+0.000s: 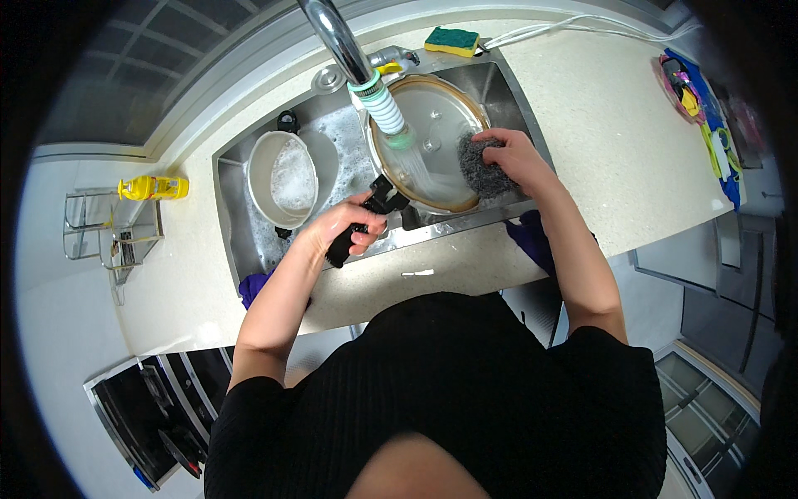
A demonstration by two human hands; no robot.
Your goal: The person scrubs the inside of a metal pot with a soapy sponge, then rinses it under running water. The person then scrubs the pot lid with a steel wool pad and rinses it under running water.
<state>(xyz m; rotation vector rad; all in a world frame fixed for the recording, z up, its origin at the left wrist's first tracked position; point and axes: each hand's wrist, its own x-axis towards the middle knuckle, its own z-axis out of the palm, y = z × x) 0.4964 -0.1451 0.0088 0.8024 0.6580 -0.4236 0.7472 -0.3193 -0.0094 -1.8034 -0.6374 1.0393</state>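
My left hand point(349, 227) is closed around the black handle point(342, 247) of a pressure cooker lid point(446, 134), held over the right sink basin with its brown-edged sealing ring showing. In my right hand point(514, 159) is a grey scouring pad point(483, 165), at the lid's right side. Water runs onto the lid from the ribbed white hose point(385, 111) on the chrome faucet point(340, 40). In the left basin, a metal pot point(257, 181) holds suds and leans among soapy water.
A green and yellow sponge point(452, 42) lies behind the sink point(223, 215). A yellow bottle point(154, 188) and a wire rack point(87, 224) are on the left. Purple cloths point(533, 240) hang at the front edge. Scissors point(723, 150) lie far right.
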